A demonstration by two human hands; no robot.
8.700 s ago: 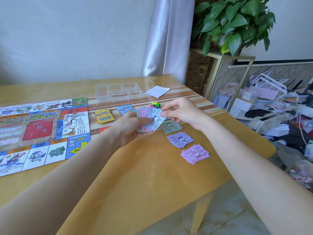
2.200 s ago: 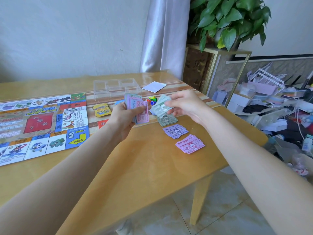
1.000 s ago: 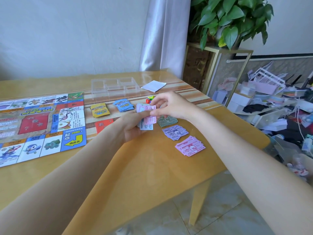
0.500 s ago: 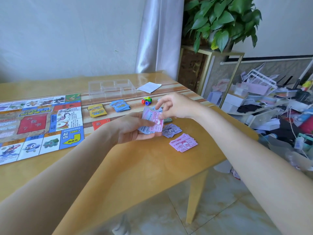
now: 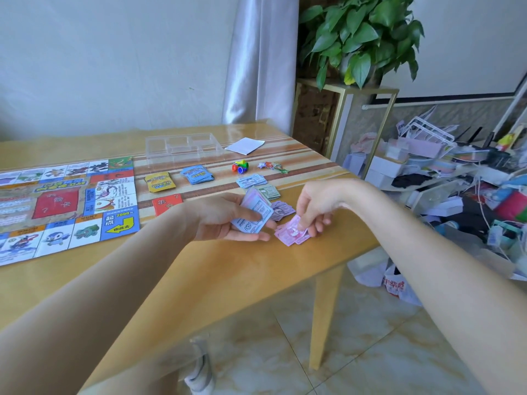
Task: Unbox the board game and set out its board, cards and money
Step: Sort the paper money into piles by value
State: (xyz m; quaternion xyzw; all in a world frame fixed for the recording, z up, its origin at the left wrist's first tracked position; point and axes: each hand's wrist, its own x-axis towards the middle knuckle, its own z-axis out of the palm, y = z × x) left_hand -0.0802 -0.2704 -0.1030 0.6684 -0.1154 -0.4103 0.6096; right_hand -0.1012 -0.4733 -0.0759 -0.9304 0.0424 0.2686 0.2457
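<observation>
Two hands meet over the near right part of the wooden table (image 5: 199, 280): your left hand (image 5: 225, 220) lies palm up with the thumb clamped on a fanned wad of bills (image 5: 254, 213) (a blue 500 note on top), and your right hand (image 5: 313, 208) reaches down, its fingertips pinching a pink note on the pink pile (image 5: 292, 233) that lies on the tabletop. Just behind these sits a purple pile (image 5: 282, 209), then a green pile (image 5: 271, 192) and a light blue pile (image 5: 251, 181), in a row running away from you. To the left the game board (image 5: 65, 206) lies flat, with a red card (image 5: 167, 203) beside its edge. Farther back are a yellow card deck (image 5: 159, 182), a blue card deck (image 5: 197, 174), coloured pawns (image 5: 240, 167), a clear plastic tray (image 5: 184, 146) and a white paper (image 5: 245, 145).
</observation>
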